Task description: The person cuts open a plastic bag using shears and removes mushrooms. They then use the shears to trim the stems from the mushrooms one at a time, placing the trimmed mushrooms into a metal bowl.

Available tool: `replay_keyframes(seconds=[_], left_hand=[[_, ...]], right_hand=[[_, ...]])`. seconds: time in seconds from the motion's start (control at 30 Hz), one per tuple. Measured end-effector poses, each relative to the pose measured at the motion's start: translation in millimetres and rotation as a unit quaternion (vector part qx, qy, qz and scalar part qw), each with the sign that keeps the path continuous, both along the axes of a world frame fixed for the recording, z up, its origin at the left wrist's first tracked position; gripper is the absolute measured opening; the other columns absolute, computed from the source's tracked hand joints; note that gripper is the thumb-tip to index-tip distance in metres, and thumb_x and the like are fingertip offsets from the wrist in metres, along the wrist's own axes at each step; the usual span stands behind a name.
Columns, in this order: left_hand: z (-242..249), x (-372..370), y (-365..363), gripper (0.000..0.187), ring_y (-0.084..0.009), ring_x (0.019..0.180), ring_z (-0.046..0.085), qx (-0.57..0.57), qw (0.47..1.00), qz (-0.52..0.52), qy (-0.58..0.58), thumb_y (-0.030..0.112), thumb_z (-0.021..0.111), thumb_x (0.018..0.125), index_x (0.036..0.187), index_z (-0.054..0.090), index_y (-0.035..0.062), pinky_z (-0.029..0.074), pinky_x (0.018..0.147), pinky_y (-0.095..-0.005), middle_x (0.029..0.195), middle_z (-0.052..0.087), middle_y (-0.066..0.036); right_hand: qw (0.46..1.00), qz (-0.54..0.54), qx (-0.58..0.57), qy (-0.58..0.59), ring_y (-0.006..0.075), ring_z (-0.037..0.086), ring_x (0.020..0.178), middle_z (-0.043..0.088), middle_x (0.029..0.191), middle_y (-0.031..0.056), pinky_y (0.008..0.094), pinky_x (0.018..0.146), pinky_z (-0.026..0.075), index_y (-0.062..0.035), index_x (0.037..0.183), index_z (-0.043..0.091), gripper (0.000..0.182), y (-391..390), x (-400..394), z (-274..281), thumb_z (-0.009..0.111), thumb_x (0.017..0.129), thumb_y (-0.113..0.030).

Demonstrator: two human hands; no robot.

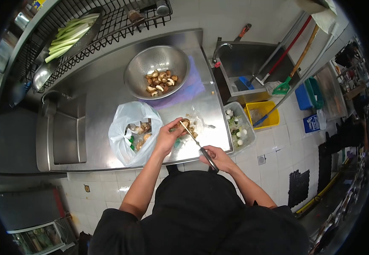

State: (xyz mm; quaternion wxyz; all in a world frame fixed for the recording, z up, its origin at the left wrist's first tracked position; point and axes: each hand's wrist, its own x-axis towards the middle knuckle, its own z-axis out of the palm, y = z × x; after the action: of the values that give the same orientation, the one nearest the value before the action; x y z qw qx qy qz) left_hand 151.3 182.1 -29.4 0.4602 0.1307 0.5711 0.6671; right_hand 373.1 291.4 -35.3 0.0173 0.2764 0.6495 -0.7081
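My left hand [167, 137] is closed around a brown mushroom [184, 123] above the steel counter. In my right hand [219, 159] is a slim knife [210, 160] with a black handle. Its narrow blade points up and left, its tip at the mushroom. Small brown trimmings lie on a clear plastic sheet [199, 121] just beyond, partly hidden by my left hand and the blade. Left of my left hand stands an open white plastic bag [123, 136] with whole mushrooms [143, 128] inside. Farther back, a steel colander [135, 78] holds several cut mushrooms [161, 80].
A steel sink [69, 146] is at the left. Leeks [72, 36] lie in a strainer on the wire rack [112, 23]. Beyond the counter's right edge are a plastic tub [249, 138] of vegetable scraps, a yellow bucket [273, 108] and a deep basin [259, 51] with long-handled tools.
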Motion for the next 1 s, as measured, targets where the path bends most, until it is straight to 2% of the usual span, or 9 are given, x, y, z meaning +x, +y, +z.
replay_keyframes(seconds=[0.17,0.27,0.4,0.5,0.57,0.67,0.8,0.9,1.0], left_hand=[[41.8,-36.2,22.5,0.049,-0.0152,0.084,0.068,-0.026,0.98,0.005,0.198,0.005,0.065,0.094,0.14,0.052,-0.0041,0.052,0.079,-0.0251,0.098,0.069,-0.01],[62.2,-73.1,42.6,0.051,-0.0163,0.082,0.069,0.02,0.976,0.07,0.205,0.007,0.066,0.093,0.138,0.049,-0.007,0.054,0.076,-0.0277,0.094,0.07,-0.011],[87.1,-125.7,67.8,0.05,-0.0183,0.082,0.071,0.043,0.976,0.131,0.167,0.01,0.067,0.093,0.134,0.048,-0.0093,0.055,0.075,-0.0297,0.098,0.07,-0.014],[83.4,-137.6,68.8,0.043,-0.0194,0.081,0.071,-0.066,0.963,0.173,0.195,0.013,0.069,0.091,0.125,0.054,-0.0096,0.055,0.074,-0.0304,0.098,0.07,-0.014],[69.7,-136.7,63.9,0.036,-0.0228,0.08,0.071,-0.171,0.786,0.184,0.565,0.015,0.07,0.09,0.115,0.061,-0.0088,0.055,0.074,-0.0334,0.094,0.071,-0.017],[44.0,-102.9,55.5,0.019,-0.0293,0.087,0.07,-0.124,0.902,-0.036,0.412,0.011,0.067,0.084,0.101,0.071,0.0011,0.054,0.08,-0.0395,0.09,0.072,-0.02],[1.9,-31.9,36.5,0.021,-0.0308,0.099,0.065,-0.292,0.678,-0.405,0.54,0.002,0.059,0.082,0.097,0.073,0.0065,0.055,0.078,-0.0408,0.104,0.069,-0.018],[-29.4,-21.0,14.3,0.019,-0.0373,0.107,0.06,-0.326,0.603,-0.319,0.654,0.001,0.057,0.085,0.096,0.072,0.0027,0.054,0.084,-0.0453,0.122,0.059,-0.02],[-42.5,-35.0,12.0,0.018,-0.0402,0.106,0.059,-0.317,0.656,-0.301,0.616,0.004,0.059,0.085,0.1,0.068,-0.0013,0.054,0.088,-0.0445,0.124,0.053,-0.019]], right_hand=[[0.994,-0.022,0.029,0.1,0.0017,0.044,0.064,0.052,0.073,-0.0074,0.0197,0.057,0.036,0.0032,0.119,0.061,0.049,12.8,-46.5,16.4,0.082,0.084,-0.023],[0.976,-0.036,0.163,0.14,0.0032,0.046,0.055,0.051,0.062,-0.0048,0.0227,0.049,0.037,0.0042,0.105,0.069,0.043,33.3,-89.6,13.0,0.085,0.08,-0.026],[0.99,-0.049,0.067,0.118,0.0068,0.048,0.042,0.052,0.058,-0.0021,0.0273,0.035,0.036,0.0044,0.094,0.067,0.042,51.2,-141.2,68.0,0.085,0.08,-0.031],[0.994,-0.052,0.072,0.065,0.0086,0.053,0.045,0.057,0.063,0.0004,0.0257,0.036,0.04,0.0072,0.114,0.065,0.054,60.5,-150.8,86.7,0.084,0.081,-0.031],[0.994,-0.057,0.07,0.064,0.008,0.053,0.045,0.056,0.062,0.0003,0.0258,0.036,0.042,0.0057,0.11,0.066,0.054,63.3,-137.7,82.0,0.084,0.081,-0.036],[0.993,-0.056,0.095,0.037,0.0068,0.051,0.045,0.055,0.059,-0.0015,0.0252,0.038,0.039,0.0037,0.103,0.067,0.047,61.3,-96.5,63.1,0.083,0.082,-0.035],[0.998,-0.044,0.039,-0.02,0.0069,0.05,0.042,0.054,0.055,-0.0009,0.0255,0.036,0.037,0.0064,0.098,0.067,0.045,47.4,-38.4,26.0,0.083,0.082,-0.032],[0.997,-0.029,-0.013,-0.077,0.0071,0.05,0.04,0.056,0.056,0.0007,0.023,0.034,0.038,0.0062,0.098,0.067,0.044,32.3,-8.7,16.8,0.083,0.083,-0.032],[0.995,-0.014,-0.018,-0.1,0.007,0.05,0.04,0.056,0.057,0.0005,0.0232,0.034,0.038,0.0067,0.098,0.067,0.047,26.8,8.3,1.4,0.083,0.082,-0.035]])
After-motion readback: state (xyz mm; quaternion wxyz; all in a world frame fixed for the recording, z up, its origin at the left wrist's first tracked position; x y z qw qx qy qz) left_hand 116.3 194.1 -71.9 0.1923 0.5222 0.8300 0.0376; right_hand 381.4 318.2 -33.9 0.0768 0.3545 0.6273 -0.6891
